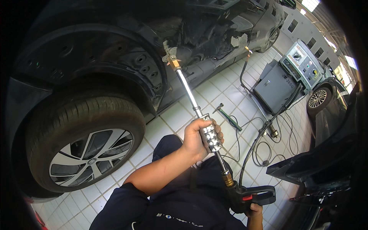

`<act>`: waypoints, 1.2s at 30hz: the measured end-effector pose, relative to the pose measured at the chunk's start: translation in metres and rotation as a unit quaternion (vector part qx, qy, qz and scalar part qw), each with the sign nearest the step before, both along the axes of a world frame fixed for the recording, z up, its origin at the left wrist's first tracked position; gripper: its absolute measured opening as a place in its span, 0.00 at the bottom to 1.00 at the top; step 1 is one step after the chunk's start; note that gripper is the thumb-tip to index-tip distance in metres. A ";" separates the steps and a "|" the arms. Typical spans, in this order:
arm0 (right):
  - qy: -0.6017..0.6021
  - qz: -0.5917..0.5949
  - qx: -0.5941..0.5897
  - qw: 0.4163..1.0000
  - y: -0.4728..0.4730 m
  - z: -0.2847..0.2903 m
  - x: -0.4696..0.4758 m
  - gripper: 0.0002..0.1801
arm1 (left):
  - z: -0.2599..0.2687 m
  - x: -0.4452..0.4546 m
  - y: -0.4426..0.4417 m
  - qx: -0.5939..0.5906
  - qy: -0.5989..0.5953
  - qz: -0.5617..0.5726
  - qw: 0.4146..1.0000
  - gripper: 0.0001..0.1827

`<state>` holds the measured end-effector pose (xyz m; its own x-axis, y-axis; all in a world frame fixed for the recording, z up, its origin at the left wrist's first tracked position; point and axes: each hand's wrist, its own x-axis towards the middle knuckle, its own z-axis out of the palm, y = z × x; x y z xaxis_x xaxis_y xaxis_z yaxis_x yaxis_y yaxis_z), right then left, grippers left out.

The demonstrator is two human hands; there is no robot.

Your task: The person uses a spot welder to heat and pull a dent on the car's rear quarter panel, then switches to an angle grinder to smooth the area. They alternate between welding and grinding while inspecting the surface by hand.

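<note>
A slide hammer dent puller [188,89] runs diagonally across the view. My left hand [199,138] is wrapped round its ribbed metal sliding weight [211,132]. At the lower right my right hand [255,210] is at its black pistol-grip handle [241,195], which has a red trigger; most of that hand is hidden behind the handle. The brass fitting [174,62] and star-shaped tip [169,51] at the far end are at the dark car's body panel [201,34], behind the wheel arch. Whether the tip touches the metal cannot be told.
The car's wheel [92,161] stands at left. On the tiled floor lie a green-handled hammer [230,119], looped cables [266,162] and a round-ended metal tool [273,130]. A grey spot-welding machine [276,86] stands at right, beside another car's wheel [318,97]. A dark panel [302,172] juts in at lower right.
</note>
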<state>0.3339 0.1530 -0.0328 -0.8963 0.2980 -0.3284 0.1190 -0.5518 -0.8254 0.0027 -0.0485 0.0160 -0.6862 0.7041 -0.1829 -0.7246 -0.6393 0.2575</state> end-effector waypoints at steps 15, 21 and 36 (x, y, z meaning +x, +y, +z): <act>-0.078 0.050 0.115 0.989 0.020 0.008 0.013 0.37 | 0.023 0.000 0.004 -0.074 -0.033 0.021 0.997 0.16; -0.060 0.062 0.104 0.991 0.030 0.015 0.007 0.36 | 0.006 0.073 0.037 0.037 -0.025 0.031 0.999 0.14; -0.093 0.077 0.116 0.986 0.041 0.022 0.007 0.39 | 0.028 0.042 0.029 0.087 0.010 0.079 0.993 0.15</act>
<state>0.3404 0.1938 -0.0112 -0.8672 0.2487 -0.4313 0.3489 -0.3144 -0.8828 0.0443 -0.0199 0.0441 -0.7923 0.6078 -0.0535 -0.6083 -0.7802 0.1459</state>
